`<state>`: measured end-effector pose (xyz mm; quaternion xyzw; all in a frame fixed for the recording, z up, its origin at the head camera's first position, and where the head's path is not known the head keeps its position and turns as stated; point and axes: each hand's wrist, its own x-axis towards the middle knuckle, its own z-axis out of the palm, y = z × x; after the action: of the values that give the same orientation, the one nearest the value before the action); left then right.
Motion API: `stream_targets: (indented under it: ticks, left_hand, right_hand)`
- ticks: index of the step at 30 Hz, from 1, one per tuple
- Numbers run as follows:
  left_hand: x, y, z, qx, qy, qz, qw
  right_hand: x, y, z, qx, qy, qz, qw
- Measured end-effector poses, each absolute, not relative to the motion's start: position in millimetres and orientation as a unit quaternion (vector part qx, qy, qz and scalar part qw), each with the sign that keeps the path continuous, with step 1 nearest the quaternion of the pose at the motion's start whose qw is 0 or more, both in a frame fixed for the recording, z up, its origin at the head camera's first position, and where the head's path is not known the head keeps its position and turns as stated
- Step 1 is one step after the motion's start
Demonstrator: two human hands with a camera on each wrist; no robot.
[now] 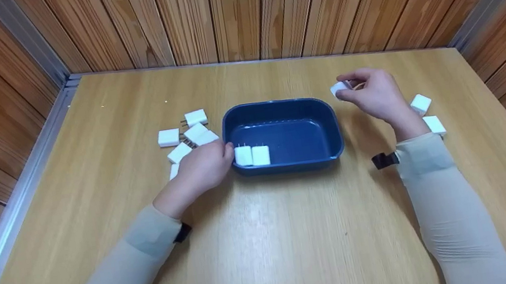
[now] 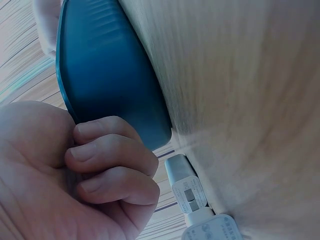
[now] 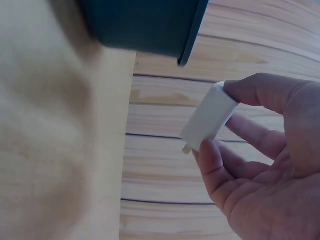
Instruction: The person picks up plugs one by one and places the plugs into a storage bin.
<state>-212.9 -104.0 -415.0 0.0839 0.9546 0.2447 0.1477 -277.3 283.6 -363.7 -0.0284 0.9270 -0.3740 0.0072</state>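
Wood-grain table (image 1: 270, 259): supports blue rounded-rectangular plastic bin (image 1: 303, 140)
Left hand (image 1: 203, 164): grip curled on bin's left rim
Right hand (image 1: 377, 93): grip pinching white boxy plug adapter (image 1: 339, 88), just right of bin
Other adapters (image 1: 261, 156): two inside bin, rest flanking it

We see smooth, glossy plastic on the tub (image 1: 298, 139) and chargers (image 1: 261, 156). We find the table (image 1: 300, 255) smooth wood, the sleeves (image 1: 448, 205) matt cloth.
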Motion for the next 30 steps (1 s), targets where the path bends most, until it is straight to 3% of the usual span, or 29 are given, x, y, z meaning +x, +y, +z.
stream_targets:
  ticks: [10, 30]
  left_hand:
    - [-212, -105, -413, 0.080, 0.952, 0.248, 0.160]
    - [-212, -104, -414, 0.076, 0.951, 0.252, 0.165]
  right_hand:
    - [-266, 260, -362, -0.099, 0.918, -0.384, -0.021]
    - [-249, 222, -368, -0.182, 0.915, -0.360, 0.013]
